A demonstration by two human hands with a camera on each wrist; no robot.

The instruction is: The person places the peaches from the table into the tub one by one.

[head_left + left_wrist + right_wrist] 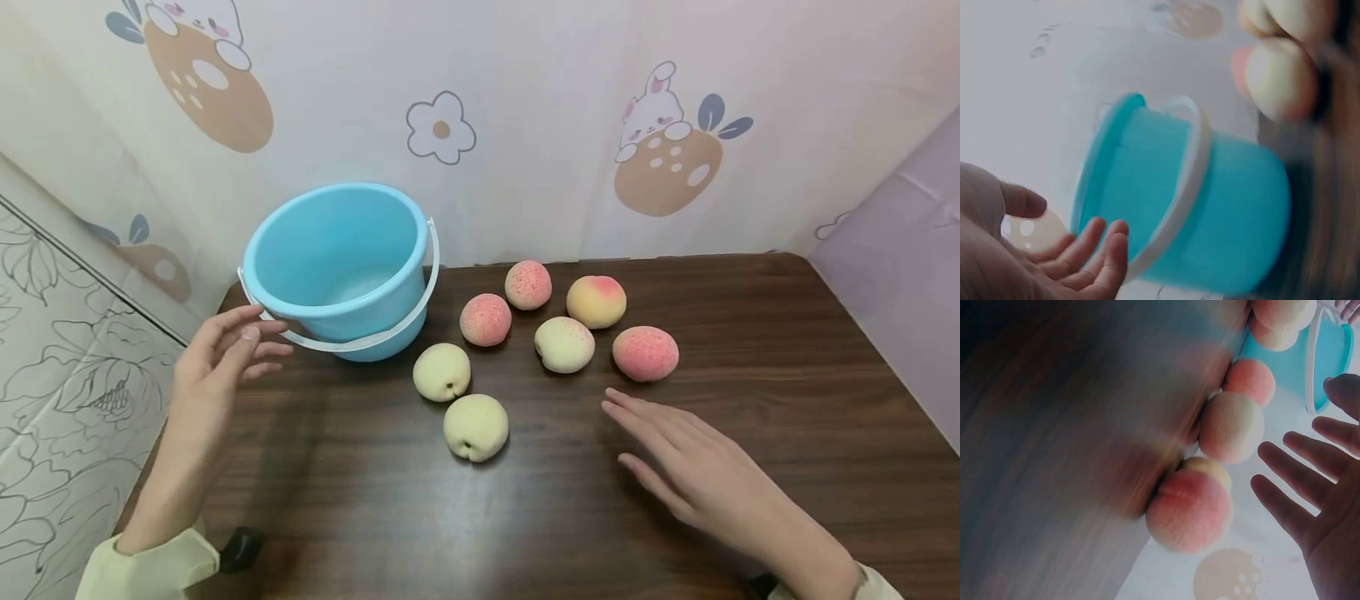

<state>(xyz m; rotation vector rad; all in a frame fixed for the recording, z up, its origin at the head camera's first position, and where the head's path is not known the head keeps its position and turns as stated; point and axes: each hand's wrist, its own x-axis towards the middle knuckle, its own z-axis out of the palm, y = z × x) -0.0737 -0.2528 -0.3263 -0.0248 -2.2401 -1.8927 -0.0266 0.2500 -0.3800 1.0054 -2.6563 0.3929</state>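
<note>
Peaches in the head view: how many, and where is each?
7, on the table: front pale peach, leftmost pale peach behind it, leftmost pink peach, farthest pink peach, red-tipped yellow peach, rightmost pale peach, rightmost pink peach. Part of the bucket's inside is hidden.

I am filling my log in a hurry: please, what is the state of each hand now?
Left hand: open, holding nothing, near the blue bucket.
Right hand: open, holding nothing, near a pink peach.
</note>
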